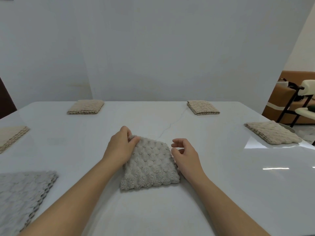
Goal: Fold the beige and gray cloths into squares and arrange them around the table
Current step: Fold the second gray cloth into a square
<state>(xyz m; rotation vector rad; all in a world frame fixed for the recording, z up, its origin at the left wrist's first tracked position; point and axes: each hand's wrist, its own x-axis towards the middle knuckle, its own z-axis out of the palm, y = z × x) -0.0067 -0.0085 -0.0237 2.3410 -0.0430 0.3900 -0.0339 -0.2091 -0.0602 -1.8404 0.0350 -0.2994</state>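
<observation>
Cloth [150, 166] lay folded into a rough square at the middle of the desk [153, 217], just ahead of the person. Its slightly longer axis ran from six o'clock toward twelve, leaning a touch to eleven, with the thick rounded fold facing six. The left hand [119, 147] pinched the far corner at eleven, fingers curled into the pile. The right hand [186, 155] sat by the three o'clock edge, fingers loosely curled and gripping nothing.

The desk was glossy white, with a thin vein running toward twelve and bright glare at three. Round its rim lay a far-left beige cloth [85, 107] at eleven, a far-right beige cloth [202, 107] at one, a right beige cloth [272, 132] at two, a left beige cloth [12, 137] at ten and a gray cloth [22, 198] at eight, all folded. A plain white wall [153, 48] stood at twelve, and a black-framed chair [305, 92] at two.

The middle piece looked greyish beige, plush, with a bumpy scale-like weave.
</observation>
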